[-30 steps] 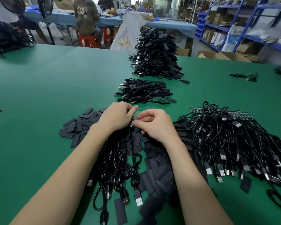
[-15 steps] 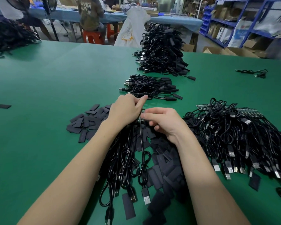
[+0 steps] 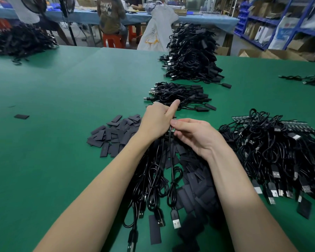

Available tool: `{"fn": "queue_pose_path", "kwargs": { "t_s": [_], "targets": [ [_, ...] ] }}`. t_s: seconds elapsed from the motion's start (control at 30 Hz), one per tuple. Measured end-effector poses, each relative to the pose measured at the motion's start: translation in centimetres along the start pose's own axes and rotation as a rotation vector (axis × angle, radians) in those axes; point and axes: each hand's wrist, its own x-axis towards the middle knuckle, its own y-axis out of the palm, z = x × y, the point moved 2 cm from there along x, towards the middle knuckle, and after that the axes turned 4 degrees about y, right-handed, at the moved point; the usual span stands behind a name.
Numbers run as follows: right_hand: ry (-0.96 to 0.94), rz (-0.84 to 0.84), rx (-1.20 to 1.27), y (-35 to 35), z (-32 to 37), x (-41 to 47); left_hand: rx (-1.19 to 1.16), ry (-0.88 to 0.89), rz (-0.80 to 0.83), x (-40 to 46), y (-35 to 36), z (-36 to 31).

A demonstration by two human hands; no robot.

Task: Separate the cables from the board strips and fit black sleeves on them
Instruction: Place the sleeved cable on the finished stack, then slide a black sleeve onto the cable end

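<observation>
While cables [image 3: 164,182] trail toward the viewer over black sleeves [image 3: 198,188] on the green table [image 3: 53,142], both hands pinch a small board strip [image 3: 172,130]: left hand [image 3: 157,120] clenched around it, right hand [image 3: 196,135] grasping beside.

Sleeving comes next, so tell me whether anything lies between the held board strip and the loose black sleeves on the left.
Nothing visible does. Both hands pinch the board strip; the left hand sits directly beside the black sleeves, with only green table around them.
</observation>
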Motion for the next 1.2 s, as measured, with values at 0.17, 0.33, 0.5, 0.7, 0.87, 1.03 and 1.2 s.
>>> {"fn": "queue_pose_path", "kwargs": {
  "t_s": [0.17,0.33,0.5,0.7,0.87,1.03,1.2],
  "targets": [
    [0.04,0.036,0.061,-0.3,0.4,-0.2,-0.033,-0.054,0.015,-0.3,0.3,-0.6],
    [0.068,0.045,0.066,-1.0,0.7,-0.4,-0.092,-0.135,0.038,-0.4,1.0,-1.0],
    [0.101,0.065,0.086,-1.3,0.5,-0.6,-0.176,-0.183,0.057,-1.1,1.7,-1.3],
    [0.05,0.096,0.039,-1.7,0.7,-1.0,-0.323,-0.144,-0.009,-1.0,1.6,-1.3],
    [-0.026,0.147,-0.078,-3.8,2.0,-1.7,-0.079,-0.032,0.238,-1.7,2.3,-1.4],
    [-0.093,-0.03,0.04,-6.0,2.9,-2.1,-0.053,0.04,0.069,-0.4,-0.5,-0.9],
    [-0.154,-0.149,-0.1,-4.8,2.3,-1.0,-0.556,-0.272,0.2,-0.5,-1.1,-0.4]
  ]
}}
